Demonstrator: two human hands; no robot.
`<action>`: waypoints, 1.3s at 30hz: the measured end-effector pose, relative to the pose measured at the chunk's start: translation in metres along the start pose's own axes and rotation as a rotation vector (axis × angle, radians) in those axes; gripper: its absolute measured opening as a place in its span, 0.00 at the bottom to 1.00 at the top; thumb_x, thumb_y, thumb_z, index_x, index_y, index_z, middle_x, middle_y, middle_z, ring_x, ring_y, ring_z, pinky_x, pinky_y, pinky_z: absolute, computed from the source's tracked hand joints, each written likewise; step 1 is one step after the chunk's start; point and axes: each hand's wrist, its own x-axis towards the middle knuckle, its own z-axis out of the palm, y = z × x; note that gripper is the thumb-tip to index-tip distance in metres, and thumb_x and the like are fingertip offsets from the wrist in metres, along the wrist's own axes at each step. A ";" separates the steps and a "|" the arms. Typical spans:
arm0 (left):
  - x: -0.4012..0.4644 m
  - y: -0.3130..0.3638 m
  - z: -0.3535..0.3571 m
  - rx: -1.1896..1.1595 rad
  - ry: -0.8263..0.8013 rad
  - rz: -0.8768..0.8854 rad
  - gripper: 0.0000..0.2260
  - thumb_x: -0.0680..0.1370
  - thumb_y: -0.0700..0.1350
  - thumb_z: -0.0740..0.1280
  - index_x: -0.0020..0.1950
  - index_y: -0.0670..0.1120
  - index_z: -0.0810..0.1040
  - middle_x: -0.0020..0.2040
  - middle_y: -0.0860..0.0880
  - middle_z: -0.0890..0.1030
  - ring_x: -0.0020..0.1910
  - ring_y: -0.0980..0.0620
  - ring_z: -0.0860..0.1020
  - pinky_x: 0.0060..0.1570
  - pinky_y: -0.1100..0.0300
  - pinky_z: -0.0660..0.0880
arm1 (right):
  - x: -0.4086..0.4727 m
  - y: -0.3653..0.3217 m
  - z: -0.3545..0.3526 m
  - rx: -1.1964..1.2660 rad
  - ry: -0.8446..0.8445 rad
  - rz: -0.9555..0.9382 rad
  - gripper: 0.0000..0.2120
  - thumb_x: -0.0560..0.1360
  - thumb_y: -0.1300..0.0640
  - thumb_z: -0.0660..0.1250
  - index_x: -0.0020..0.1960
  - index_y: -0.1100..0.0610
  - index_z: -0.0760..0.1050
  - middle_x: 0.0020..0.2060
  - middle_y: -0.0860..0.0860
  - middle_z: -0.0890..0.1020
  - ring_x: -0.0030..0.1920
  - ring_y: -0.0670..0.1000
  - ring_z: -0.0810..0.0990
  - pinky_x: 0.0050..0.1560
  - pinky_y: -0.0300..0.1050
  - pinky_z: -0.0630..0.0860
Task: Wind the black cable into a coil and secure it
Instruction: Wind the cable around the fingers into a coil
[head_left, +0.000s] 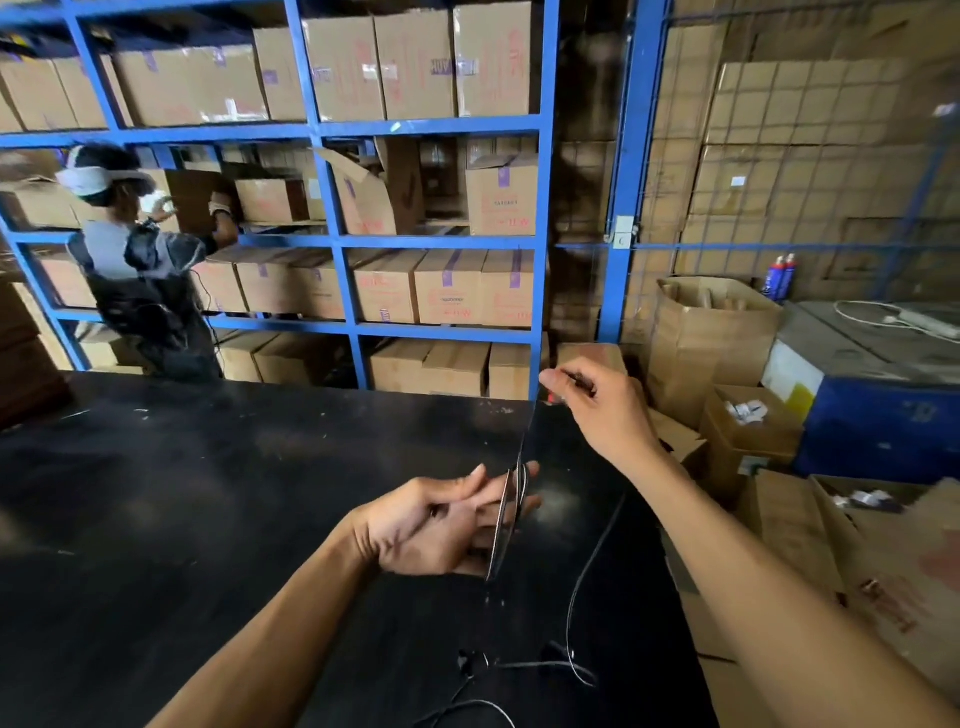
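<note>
A thin black cable (506, 519) is looped a few times around the outstretched fingers of my left hand (441, 525), which hovers palm-up over the black table (208, 493). From those loops one strand runs straight up to my right hand (597, 410), raised higher and to the right, pinching the cable between thumb and fingers. The loose rest of the cable (576, 613) trails down onto the table near the front edge, ending in a tangle with small earpieces (467, 665).
Blue metal shelving (332, 234) full of cardboard boxes stands behind the table. A person (140, 270) works at the shelves at the left. Open cardboard boxes (748, 426) and a blue crate (878, 415) crowd the floor to the right.
</note>
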 end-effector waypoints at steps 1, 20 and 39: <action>0.000 0.004 0.003 -0.006 -0.036 0.031 0.23 0.83 0.59 0.50 0.78 0.61 0.62 0.79 0.52 0.64 0.78 0.41 0.60 0.72 0.42 0.62 | -0.003 0.001 0.003 -0.002 -0.015 0.032 0.06 0.80 0.47 0.68 0.47 0.48 0.81 0.38 0.38 0.80 0.43 0.32 0.79 0.40 0.24 0.71; -0.011 0.033 -0.056 -0.334 0.503 0.501 0.19 0.82 0.59 0.52 0.62 0.53 0.78 0.61 0.44 0.79 0.61 0.40 0.77 0.55 0.38 0.71 | -0.095 -0.011 0.012 0.255 -0.439 0.178 0.18 0.81 0.48 0.66 0.36 0.54 0.81 0.24 0.46 0.73 0.24 0.51 0.73 0.28 0.47 0.72; -0.011 -0.007 0.013 0.009 0.042 -0.077 0.21 0.82 0.59 0.54 0.74 0.58 0.70 0.75 0.53 0.71 0.74 0.51 0.69 0.75 0.47 0.57 | 0.015 -0.039 -0.010 0.142 -0.108 0.239 0.11 0.80 0.44 0.66 0.53 0.50 0.83 0.34 0.49 0.80 0.29 0.49 0.76 0.31 0.45 0.76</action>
